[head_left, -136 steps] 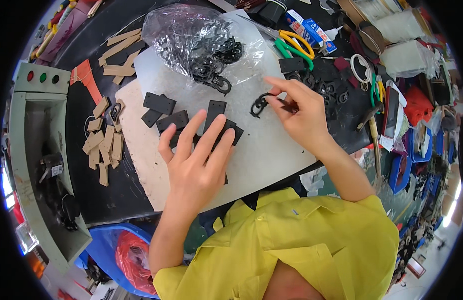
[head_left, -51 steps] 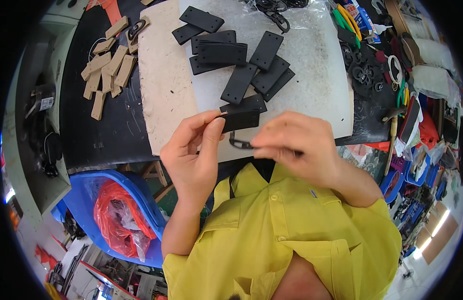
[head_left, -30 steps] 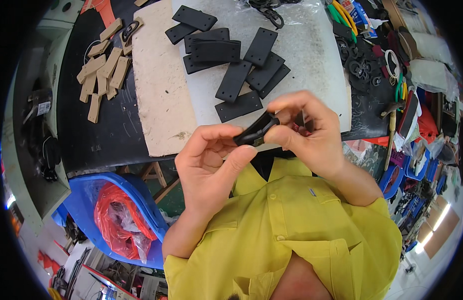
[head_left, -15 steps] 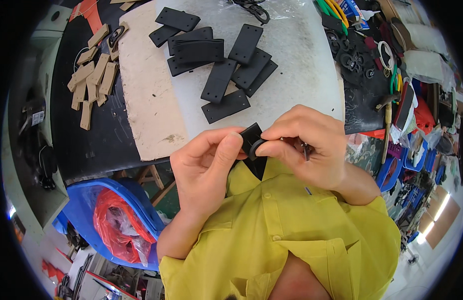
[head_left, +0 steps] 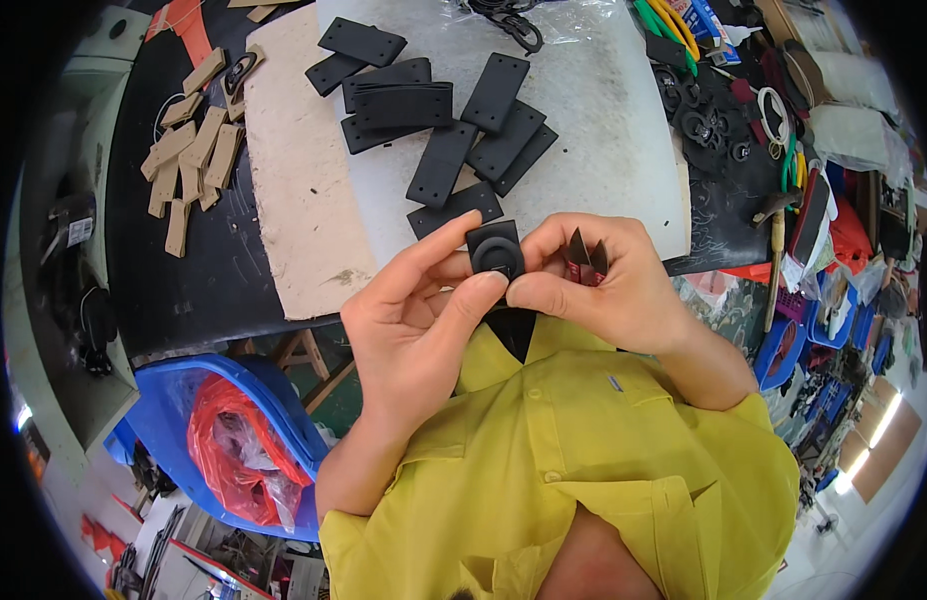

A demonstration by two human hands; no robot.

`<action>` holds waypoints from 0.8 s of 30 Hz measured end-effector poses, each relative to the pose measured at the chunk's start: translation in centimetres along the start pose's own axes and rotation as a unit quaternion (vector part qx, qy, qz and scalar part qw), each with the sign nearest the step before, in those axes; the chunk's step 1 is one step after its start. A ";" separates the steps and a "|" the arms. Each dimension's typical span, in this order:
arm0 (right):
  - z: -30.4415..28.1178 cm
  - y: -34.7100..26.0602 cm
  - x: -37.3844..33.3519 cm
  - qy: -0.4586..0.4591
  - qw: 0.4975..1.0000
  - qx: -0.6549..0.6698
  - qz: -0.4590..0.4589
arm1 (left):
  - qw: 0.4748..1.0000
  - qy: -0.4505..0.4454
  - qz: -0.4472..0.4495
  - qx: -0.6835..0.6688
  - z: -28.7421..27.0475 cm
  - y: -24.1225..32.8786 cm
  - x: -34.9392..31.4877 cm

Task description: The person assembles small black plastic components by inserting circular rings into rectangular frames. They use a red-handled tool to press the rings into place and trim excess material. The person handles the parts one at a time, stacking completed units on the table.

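Note:
Between the thumb and fingers of my left hand point(head_left: 408, 310) is a folded black strap piece point(head_left: 491, 231), held just in front of my chest. A black round ring point(head_left: 497, 257) sits against its face. My right hand point(head_left: 613, 290) touches the ring's right edge with thumb and forefinger. Tucked in the curled fingers of that hand is a small dark two-pointed tool point(head_left: 585, 262) with reddish marks, possibly thread snips; its lower part is hidden. Beyond my hands lie several flat black strap pieces point(head_left: 441, 165) with small holes, loosely overlapping.
A whitish translucent sheet point(head_left: 608, 150) lies over a beige board point(head_left: 298, 200). Tan hole-punched pieces point(head_left: 166, 150) are piled on the left, black round parts point(head_left: 701, 128) on the right. A blue bin point(head_left: 303, 420) with red plastic bags stands at lower left.
The folded strap piece has turned so its round ring faces me. My right thumb has shifted to the ring's lower edge, and the two-pointed tool now points upward from my right hand.

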State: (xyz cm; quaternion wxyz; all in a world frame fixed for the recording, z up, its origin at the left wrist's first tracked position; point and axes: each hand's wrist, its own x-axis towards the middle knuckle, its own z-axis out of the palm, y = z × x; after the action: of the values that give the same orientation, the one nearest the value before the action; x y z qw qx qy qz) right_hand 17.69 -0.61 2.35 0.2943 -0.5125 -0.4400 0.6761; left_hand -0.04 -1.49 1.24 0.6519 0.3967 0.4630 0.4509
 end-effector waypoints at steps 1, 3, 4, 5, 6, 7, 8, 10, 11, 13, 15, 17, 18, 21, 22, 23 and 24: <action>0.0 0.2 0.0 0.001 1.000 -0.005 0.000 | 1.000 -0.001 -0.004 -0.019 0.0 -0.2 0.1; 0.1 -0.1 0.1 0.006 1.000 0.002 0.011 | 0.998 0.006 -0.024 -0.053 0.0 -0.4 0.3; 0.1 -0.3 0.3 0.010 1.000 0.005 0.017 | 0.997 0.009 -0.034 -0.070 0.1 -0.5 0.5; 0.1 -0.3 0.3 0.017 0.999 0.039 0.027 | 0.993 0.006 -0.043 -0.106 0.1 -0.4 0.7; 0.1 -0.3 0.4 0.024 0.996 0.072 0.036 | 0.989 0.004 -0.052 -0.141 0.0 -0.2 1.0; 0.0 -0.4 0.5 0.033 0.993 0.107 0.044 | 0.983 0.000 -0.061 -0.176 -0.1 0.2 1.4; -0.1 -0.5 0.6 0.055 0.989 0.128 0.054 | 0.972 0.002 -0.081 -0.220 -0.2 0.5 1.7; -0.4 -0.5 0.6 0.058 0.991 0.114 0.040 | 0.986 -0.002 -0.055 -0.155 -1.2 -0.2 1.4; -0.5 -0.6 0.6 0.058 0.992 0.106 0.032 | 0.992 -0.003 -0.041 -0.121 -1.4 -0.2 1.2; -0.4 -0.7 0.6 0.056 0.994 0.091 0.017 | 0.999 0.011 -0.009 -0.037 -0.3 -0.2 0.7; 0.1 -0.7 0.6 0.049 0.996 0.075 0.001 | 0.999 0.006 0.054 -0.009 -0.2 -0.7 0.5; 0.6 -0.4 0.6 0.110 0.991 0.067 -0.040 | 0.945 0.049 0.207 0.248 -0.1 -0.1 0.6; 0.7 -0.3 0.6 0.139 0.986 0.063 -0.060 | 0.867 0.057 0.320 0.378 -0.3 -0.1 0.7; 0.0 -0.8 -0.1 0.085 0.996 0.022 -0.023 | 0.676 0.041 0.496 0.543 -1.2 -0.7 0.7; 0.1 -0.4 -0.1 0.113 0.993 0.006 -0.043 | 0.680 0.041 0.496 0.538 -1.0 -0.9 0.7; 0.0 -0.4 -0.2 0.118 0.991 0.004 -0.055 | 0.684 0.041 0.496 0.533 -0.9 -1.0 0.7; 0.0 -0.4 -0.3 0.123 0.990 0.002 -0.067 | 0.759 0.029 0.435 0.484 -0.7 -0.2 0.8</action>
State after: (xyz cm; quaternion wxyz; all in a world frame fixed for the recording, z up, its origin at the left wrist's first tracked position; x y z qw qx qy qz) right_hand 17.77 -0.63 2.86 0.3919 -0.5609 -0.4325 0.5872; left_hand -0.58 -0.74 0.68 0.0934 0.8050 0.4156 0.4128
